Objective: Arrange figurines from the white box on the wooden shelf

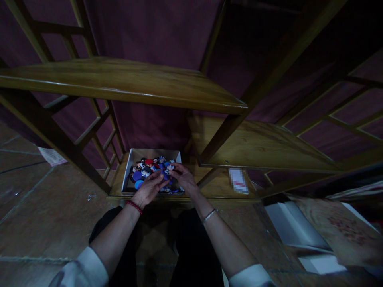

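Observation:
A shallow white-rimmed cardboard box [127, 171] holds a heap of small coloured trinkets [146, 169], mostly blue, with some red, white and black ones. Over the box's right half my two hands come together. My right hand [184, 178], a pale bracelet on its wrist, pinches a small blue-and-white trinket [170, 168]. Close beside it, my left hand [149, 186], with a red bead bracelet, has its fingers closed at a dark blue piece [165, 175]. Whether that piece is gripped or lies in the heap beneath is unclear in the dim light.
The box stands on the bottom board of a wooden shelf [215, 191]. An upper shelf board [125, 81] and a slanting post [220, 137] frame the space above. A blurred white packet [238, 180] lies to the right; cardboard pieces [295, 223] lie on the tiled floor.

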`<move>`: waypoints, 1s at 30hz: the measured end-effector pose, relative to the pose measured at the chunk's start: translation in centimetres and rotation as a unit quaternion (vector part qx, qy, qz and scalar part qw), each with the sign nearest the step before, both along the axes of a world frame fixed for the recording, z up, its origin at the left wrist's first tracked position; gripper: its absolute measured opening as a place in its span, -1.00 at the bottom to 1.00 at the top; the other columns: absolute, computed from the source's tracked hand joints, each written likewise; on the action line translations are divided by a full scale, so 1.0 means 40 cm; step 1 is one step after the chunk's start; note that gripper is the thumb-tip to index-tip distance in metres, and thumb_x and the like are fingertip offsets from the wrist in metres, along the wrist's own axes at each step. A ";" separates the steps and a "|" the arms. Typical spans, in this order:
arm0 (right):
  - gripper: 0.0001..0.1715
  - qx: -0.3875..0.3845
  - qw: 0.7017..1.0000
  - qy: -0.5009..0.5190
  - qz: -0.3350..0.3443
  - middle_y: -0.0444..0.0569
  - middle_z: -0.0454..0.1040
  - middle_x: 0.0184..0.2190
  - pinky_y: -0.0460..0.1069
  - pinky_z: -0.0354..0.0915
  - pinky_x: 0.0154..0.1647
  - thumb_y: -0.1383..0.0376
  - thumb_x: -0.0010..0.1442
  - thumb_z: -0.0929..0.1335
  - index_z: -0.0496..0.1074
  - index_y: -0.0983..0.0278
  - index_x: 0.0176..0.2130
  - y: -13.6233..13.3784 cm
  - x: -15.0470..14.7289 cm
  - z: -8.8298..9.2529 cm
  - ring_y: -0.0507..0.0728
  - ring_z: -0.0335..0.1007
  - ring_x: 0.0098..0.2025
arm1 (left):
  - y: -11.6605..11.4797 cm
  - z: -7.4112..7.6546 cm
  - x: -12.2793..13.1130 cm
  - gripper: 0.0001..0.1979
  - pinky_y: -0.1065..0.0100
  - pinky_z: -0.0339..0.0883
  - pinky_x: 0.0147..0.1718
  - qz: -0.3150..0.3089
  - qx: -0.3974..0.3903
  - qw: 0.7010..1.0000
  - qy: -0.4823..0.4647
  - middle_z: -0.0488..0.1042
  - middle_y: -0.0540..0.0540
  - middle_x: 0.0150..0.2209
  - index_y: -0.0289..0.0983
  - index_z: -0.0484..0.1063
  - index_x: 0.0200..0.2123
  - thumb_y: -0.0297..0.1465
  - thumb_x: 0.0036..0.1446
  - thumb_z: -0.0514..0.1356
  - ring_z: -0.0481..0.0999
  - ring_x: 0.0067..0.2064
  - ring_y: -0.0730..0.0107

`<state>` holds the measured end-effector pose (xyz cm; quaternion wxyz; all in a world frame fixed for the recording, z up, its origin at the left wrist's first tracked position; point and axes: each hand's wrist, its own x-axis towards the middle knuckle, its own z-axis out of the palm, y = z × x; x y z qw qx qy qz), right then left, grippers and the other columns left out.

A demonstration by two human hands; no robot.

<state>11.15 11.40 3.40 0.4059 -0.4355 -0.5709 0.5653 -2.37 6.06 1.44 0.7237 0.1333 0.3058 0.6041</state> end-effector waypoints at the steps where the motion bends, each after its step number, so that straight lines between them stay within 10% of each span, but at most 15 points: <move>1: -0.70 -0.001 1.000 -0.002 0.001 -0.13 0.44 -0.36 -0.05 0.24 -0.27 0.27 -0.14 0.36 0.38 0.21 -0.29 0.000 0.001 0.002 0.05 0.34 -0.30 | 0.000 0.000 0.000 -0.80 0.22 0.23 -0.06 0.000 -0.001 1.000 -0.001 0.48 -0.06 -0.34 -0.34 0.42 -0.30 -0.58 -0.09 0.21 0.47 -0.26 0.41; 30: -0.72 0.018 1.000 -0.015 0.012 -0.18 0.40 -0.47 -0.06 0.26 -0.31 0.29 -0.18 0.36 0.36 0.23 -0.34 -0.004 -0.009 0.018 0.02 0.31 -0.36 | -0.001 -0.009 0.000 -0.90 0.26 0.30 -0.14 0.007 -0.004 1.000 0.016 0.46 -0.01 -0.49 -0.38 0.42 -0.51 -0.51 -0.18 0.28 0.46 -0.34 0.42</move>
